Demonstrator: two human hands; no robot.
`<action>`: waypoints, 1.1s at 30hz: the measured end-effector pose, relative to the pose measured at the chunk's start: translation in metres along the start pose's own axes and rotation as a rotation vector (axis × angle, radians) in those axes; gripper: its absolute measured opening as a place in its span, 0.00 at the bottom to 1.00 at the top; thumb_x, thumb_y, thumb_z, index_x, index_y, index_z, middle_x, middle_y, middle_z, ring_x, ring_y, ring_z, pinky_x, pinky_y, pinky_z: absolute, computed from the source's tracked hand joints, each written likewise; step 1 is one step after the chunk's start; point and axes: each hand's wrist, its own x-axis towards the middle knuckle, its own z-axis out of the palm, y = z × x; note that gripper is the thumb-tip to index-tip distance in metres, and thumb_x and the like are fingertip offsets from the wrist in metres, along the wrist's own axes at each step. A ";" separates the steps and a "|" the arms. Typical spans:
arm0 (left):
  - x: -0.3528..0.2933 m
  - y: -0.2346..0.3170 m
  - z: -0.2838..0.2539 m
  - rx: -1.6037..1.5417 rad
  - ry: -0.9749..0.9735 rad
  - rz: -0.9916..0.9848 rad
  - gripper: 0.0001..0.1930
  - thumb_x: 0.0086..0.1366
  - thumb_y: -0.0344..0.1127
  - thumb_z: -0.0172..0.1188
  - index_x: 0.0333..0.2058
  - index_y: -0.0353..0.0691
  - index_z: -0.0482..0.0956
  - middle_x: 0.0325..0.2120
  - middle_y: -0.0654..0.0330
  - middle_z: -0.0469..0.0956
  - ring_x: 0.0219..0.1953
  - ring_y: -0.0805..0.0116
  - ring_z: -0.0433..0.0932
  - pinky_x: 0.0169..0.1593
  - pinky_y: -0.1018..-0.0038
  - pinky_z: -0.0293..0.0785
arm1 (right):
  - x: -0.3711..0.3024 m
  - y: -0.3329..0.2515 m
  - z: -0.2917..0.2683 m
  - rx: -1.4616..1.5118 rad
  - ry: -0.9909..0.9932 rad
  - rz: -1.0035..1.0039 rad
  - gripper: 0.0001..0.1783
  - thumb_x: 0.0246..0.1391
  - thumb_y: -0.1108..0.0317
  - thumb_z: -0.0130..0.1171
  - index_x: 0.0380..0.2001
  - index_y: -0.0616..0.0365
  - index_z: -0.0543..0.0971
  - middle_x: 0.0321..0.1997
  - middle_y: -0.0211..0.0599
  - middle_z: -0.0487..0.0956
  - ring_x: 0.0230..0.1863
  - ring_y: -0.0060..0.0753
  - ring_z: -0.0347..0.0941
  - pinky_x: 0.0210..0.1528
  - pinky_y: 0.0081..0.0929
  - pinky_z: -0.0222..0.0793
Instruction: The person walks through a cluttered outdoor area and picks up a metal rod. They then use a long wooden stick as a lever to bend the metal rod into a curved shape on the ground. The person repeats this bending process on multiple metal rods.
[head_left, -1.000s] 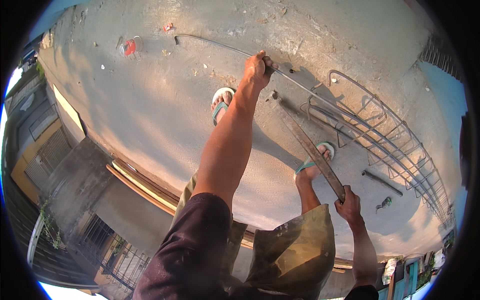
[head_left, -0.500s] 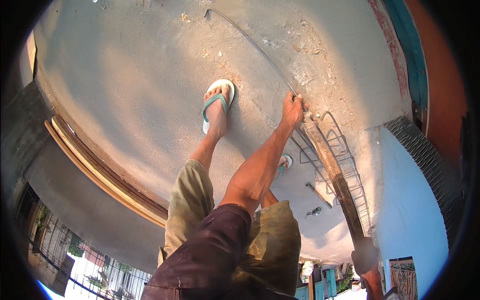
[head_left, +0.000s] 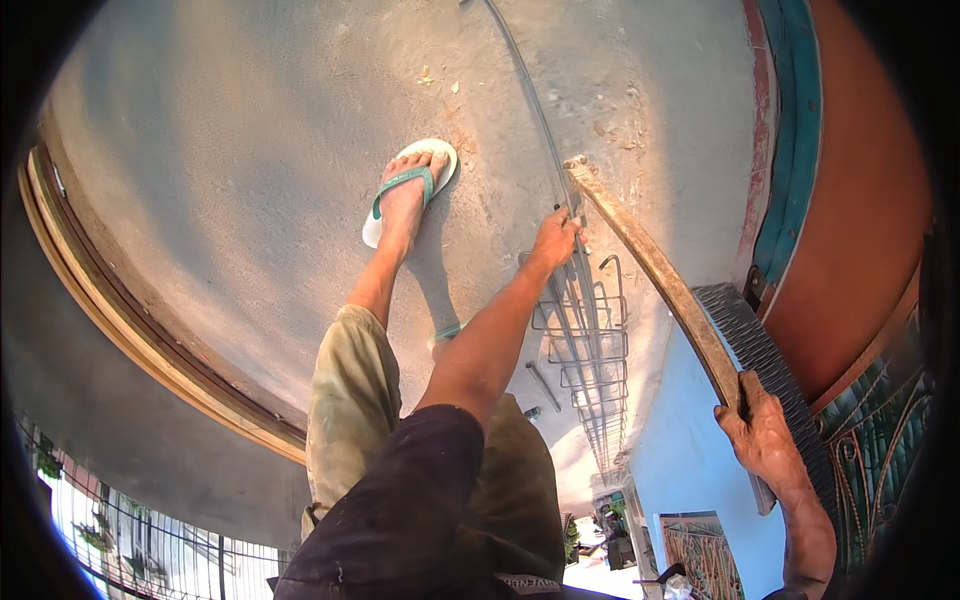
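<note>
My left hand (head_left: pixel 558 240) is closed around a long, thin steel rod (head_left: pixel 532 85) near the upper end of a rebar cage (head_left: pixel 596 365). The rod curves away from me across the floor. Out to the right, my right hand (head_left: pixel 765 432) grips a long, worn wooden stick (head_left: pixel 655 265) near its lower end. The stick slants up to the left, and its far tip lies just beyond my left hand, beside the rod. Long straight bars run down through the cage's bent wire loops.
A sandalled foot (head_left: pixel 407 195) stands on the concrete floor (head_left: pixel 250 200). Long wooden boards (head_left: pixel 150 330) line the wall at left. A short metal bar (head_left: pixel 543 387) lies left of the cage. At right are a light blue surface (head_left: pixel 690 400) and a ridged dark strip (head_left: pixel 745 325).
My right hand has come up into fuller view with the stick, whose tip has swung past my left hand. My left hand stays closed on the rod. The whole view has shifted.
</note>
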 end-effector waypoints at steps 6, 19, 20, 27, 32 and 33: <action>-0.004 0.009 0.013 0.136 -0.106 0.029 0.11 0.71 0.33 0.50 0.41 0.29 0.74 0.31 0.58 0.77 0.31 0.70 0.77 0.38 0.71 0.73 | -0.008 -0.049 -0.029 -0.123 -0.038 0.114 0.21 0.55 0.66 0.56 0.45 0.72 0.66 0.30 0.67 0.75 0.36 0.68 0.75 0.43 0.52 0.68; -0.003 0.009 0.012 0.041 -0.084 0.077 0.10 0.68 0.32 0.51 0.37 0.27 0.74 0.28 0.54 0.78 0.30 0.66 0.79 0.36 0.69 0.73 | -0.009 -0.070 -0.016 -0.199 -0.082 0.169 0.25 0.55 0.67 0.57 0.50 0.74 0.64 0.33 0.71 0.76 0.38 0.69 0.76 0.44 0.51 0.70; -0.006 0.010 0.007 0.053 -0.065 0.089 0.10 0.68 0.31 0.52 0.37 0.27 0.75 0.28 0.53 0.78 0.30 0.66 0.79 0.36 0.69 0.73 | -0.004 -0.057 -0.006 -0.164 -0.060 0.137 0.25 0.55 0.67 0.57 0.50 0.74 0.64 0.32 0.70 0.76 0.38 0.69 0.76 0.44 0.51 0.70; 0.015 -0.014 -0.003 0.116 0.040 0.060 0.11 0.67 0.31 0.53 0.41 0.28 0.76 0.27 0.56 0.78 0.28 0.67 0.79 0.32 0.71 0.72 | 0.010 -0.015 0.054 -0.076 0.056 -0.023 0.29 0.57 0.70 0.56 0.56 0.77 0.62 0.27 0.62 0.76 0.30 0.57 0.78 0.34 0.46 0.71; 0.026 -0.024 -0.007 0.025 0.047 0.032 0.09 0.66 0.32 0.55 0.35 0.28 0.75 0.25 0.53 0.79 0.25 0.64 0.80 0.33 0.68 0.74 | 0.012 -0.018 0.048 0.032 0.023 -0.030 0.29 0.56 0.71 0.56 0.58 0.74 0.62 0.30 0.62 0.77 0.32 0.58 0.78 0.37 0.44 0.71; 0.026 -0.025 -0.009 0.055 0.056 0.042 0.09 0.66 0.32 0.55 0.34 0.28 0.76 0.25 0.53 0.79 0.25 0.65 0.80 0.33 0.68 0.74 | 0.015 -0.018 0.050 0.028 0.027 -0.038 0.29 0.56 0.71 0.56 0.58 0.73 0.62 0.30 0.63 0.78 0.33 0.58 0.79 0.37 0.44 0.71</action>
